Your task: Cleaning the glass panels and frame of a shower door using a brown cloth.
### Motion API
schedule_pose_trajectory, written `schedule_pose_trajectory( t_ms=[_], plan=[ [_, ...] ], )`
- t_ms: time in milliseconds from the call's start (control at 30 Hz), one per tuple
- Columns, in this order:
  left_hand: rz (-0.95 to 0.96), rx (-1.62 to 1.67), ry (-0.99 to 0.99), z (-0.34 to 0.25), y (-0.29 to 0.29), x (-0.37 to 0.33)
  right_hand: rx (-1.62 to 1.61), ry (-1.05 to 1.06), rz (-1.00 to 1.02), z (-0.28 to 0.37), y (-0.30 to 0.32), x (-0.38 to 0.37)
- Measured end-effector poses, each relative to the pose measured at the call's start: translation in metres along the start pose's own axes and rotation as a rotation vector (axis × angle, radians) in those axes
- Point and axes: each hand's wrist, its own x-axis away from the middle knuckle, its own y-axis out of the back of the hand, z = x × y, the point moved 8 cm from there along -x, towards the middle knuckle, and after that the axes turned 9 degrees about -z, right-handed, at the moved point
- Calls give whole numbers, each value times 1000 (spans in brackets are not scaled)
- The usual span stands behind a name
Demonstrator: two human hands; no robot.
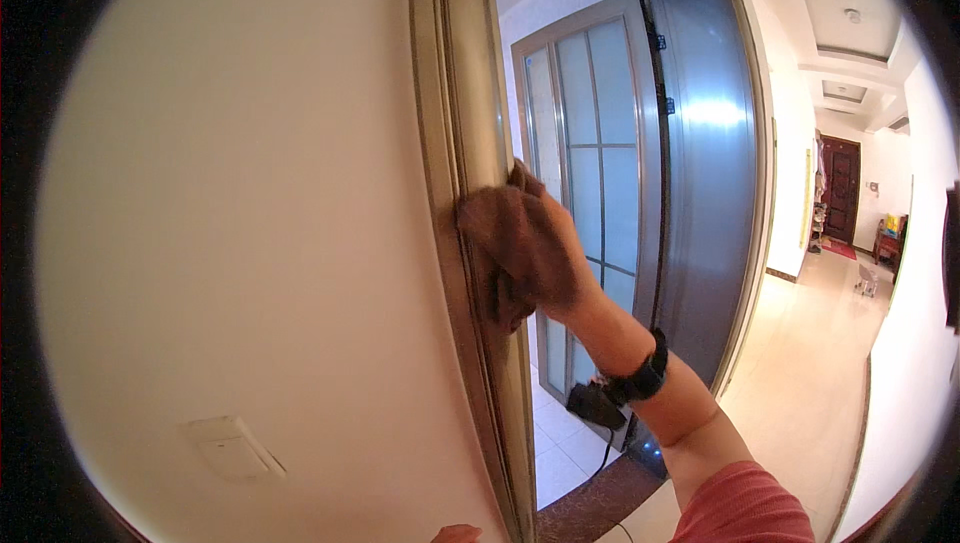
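Against the tall bronze-coloured metal door frame (pixel 455 73), a dark brown soft cloth (pixel 515 243) lies bunched, its long axis roughly upright along the frame and its loose folds pointing downward. The right hand (pixel 568 253) is clamped on the cloth, partly covered by it, its bare forearm (pixel 690 421) slanting up and leftward through a black wrist strap (pixel 645 373). Only a sliver of the left hand (pixel 458 534) shows at the lower edge, so I cannot tell its grip.
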Motion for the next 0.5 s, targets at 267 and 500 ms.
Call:
schedule_pose_trajectory(
  t_ms=[267,500],
  plan=[
    [39,5,7,-15,-14,3,116,-18,174,66,-16,-85],
    [38,-86,32,-20,-13,16,-203,-46,21,-26,4,4]
  ],
)
